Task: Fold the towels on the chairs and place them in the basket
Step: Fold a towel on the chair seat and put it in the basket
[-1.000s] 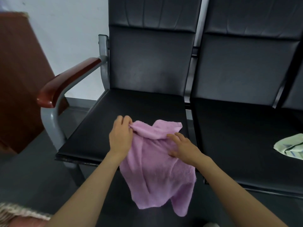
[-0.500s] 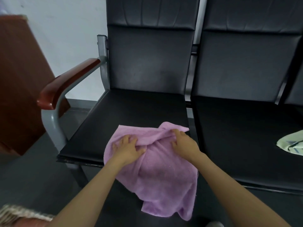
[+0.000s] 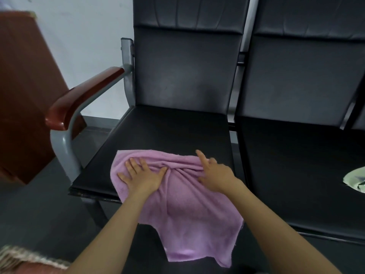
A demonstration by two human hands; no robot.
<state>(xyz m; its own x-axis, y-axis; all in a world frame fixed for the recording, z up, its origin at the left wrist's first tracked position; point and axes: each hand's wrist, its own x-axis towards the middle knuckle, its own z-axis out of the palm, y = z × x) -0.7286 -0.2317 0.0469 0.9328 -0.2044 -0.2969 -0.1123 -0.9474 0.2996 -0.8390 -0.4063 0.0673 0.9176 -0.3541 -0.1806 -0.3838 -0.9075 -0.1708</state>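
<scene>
Whereas the pink towel was bunched under both hands half a second ago, it is now spread wider over the front of the left chair seat, with its far edge pulled nearly straight. The lower half is hung over the seat's front edge. The left hand is laid flat on the towel, fingers splayed, nothing gripped. The right hand is set on the towel with the index finger straight; the other fingers are blurred, so pinch or flat press cannot be told. Gathered creases are seen between the hands. Towel: soft terry, roughly rectangular. Seat: smooth black leather-like pad, grey metal frame, glossy reddish armrest at its left. A crumpled pale green towel is seen well right of the seat.
</scene>
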